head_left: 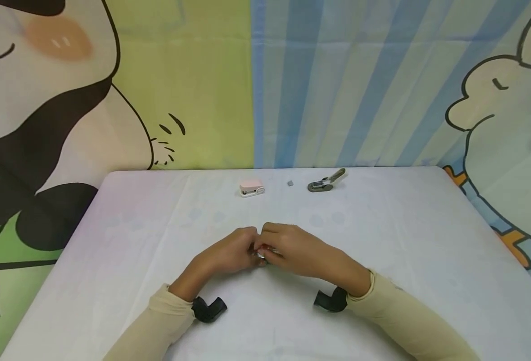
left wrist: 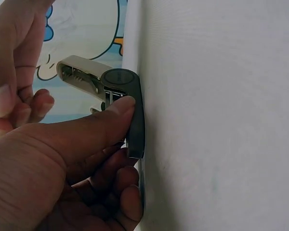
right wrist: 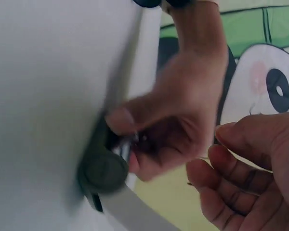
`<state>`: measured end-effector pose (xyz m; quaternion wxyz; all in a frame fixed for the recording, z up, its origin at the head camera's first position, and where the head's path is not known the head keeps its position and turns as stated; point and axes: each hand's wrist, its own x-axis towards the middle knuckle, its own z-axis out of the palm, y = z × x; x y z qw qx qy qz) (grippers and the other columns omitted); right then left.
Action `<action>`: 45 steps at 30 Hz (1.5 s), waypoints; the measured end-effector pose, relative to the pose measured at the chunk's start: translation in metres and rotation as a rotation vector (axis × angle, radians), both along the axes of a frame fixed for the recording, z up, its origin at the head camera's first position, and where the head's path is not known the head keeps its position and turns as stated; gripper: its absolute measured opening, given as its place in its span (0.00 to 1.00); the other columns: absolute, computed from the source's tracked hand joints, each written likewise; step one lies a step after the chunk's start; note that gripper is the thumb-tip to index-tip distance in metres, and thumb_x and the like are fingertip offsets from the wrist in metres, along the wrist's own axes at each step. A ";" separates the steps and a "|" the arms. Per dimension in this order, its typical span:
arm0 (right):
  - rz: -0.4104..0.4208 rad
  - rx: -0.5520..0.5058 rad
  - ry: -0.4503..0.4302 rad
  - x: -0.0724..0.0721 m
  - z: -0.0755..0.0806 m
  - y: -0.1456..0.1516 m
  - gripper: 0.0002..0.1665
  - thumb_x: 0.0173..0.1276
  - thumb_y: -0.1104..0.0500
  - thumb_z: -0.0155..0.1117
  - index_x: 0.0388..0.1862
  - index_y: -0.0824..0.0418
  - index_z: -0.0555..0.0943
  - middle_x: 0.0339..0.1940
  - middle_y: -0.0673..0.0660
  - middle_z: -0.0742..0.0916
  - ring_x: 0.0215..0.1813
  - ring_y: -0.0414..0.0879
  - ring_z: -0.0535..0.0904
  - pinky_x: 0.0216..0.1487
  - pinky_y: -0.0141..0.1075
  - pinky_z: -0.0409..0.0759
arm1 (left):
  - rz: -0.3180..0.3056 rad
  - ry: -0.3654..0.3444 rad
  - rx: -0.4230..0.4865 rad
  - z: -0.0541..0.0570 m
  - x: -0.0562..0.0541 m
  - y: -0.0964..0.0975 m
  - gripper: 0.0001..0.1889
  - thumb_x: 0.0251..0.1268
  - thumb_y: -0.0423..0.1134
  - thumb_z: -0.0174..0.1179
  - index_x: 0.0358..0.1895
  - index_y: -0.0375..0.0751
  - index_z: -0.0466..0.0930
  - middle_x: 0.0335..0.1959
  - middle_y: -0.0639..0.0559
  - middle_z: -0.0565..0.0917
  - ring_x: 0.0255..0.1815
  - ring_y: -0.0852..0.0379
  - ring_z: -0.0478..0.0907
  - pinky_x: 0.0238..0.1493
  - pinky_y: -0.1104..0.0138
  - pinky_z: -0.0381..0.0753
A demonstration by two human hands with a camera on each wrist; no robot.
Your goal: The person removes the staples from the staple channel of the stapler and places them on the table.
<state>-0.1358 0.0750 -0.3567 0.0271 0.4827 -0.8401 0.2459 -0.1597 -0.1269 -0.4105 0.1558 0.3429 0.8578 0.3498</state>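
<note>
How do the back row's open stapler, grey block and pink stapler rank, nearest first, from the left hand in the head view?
From the left hand:
1. Pink stapler, leftmost of the three.
2. Grey block, middle.
3. Open stapler, rightmost.

Cartoon backdrop [head_left: 215, 85] behind white table [head_left: 112, 240]

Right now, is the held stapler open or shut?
Open: in the left wrist view, the stapler has its pale arm angled away from its dark body.
</note>
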 end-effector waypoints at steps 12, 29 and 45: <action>-0.173 0.205 -0.155 -0.002 -0.015 -0.008 0.04 0.67 0.65 0.65 0.34 0.60 0.86 0.28 0.48 0.79 0.28 0.38 0.71 0.29 0.29 0.71 | -0.014 0.002 -0.024 0.006 0.002 0.000 0.09 0.55 0.34 0.72 0.35 0.42 0.81 0.29 0.53 0.73 0.30 0.59 0.69 0.32 0.67 0.70; -0.292 0.278 -0.108 0.001 -0.015 -0.015 0.08 0.62 0.61 0.71 0.22 0.55 0.85 0.21 0.44 0.75 0.24 0.37 0.69 0.27 0.32 0.69 | -0.011 -0.036 -0.012 0.008 0.000 -0.003 0.12 0.52 0.34 0.74 0.38 0.40 0.83 0.32 0.55 0.76 0.33 0.61 0.74 0.37 0.68 0.76; -0.369 0.168 -0.162 0.006 -0.019 -0.017 0.03 0.63 0.60 0.70 0.29 0.56 0.86 0.30 0.46 0.79 0.27 0.37 0.74 0.28 0.31 0.73 | -0.014 -0.065 0.007 0.002 -0.003 -0.003 0.09 0.53 0.34 0.73 0.35 0.43 0.82 0.32 0.55 0.76 0.33 0.60 0.74 0.35 0.67 0.76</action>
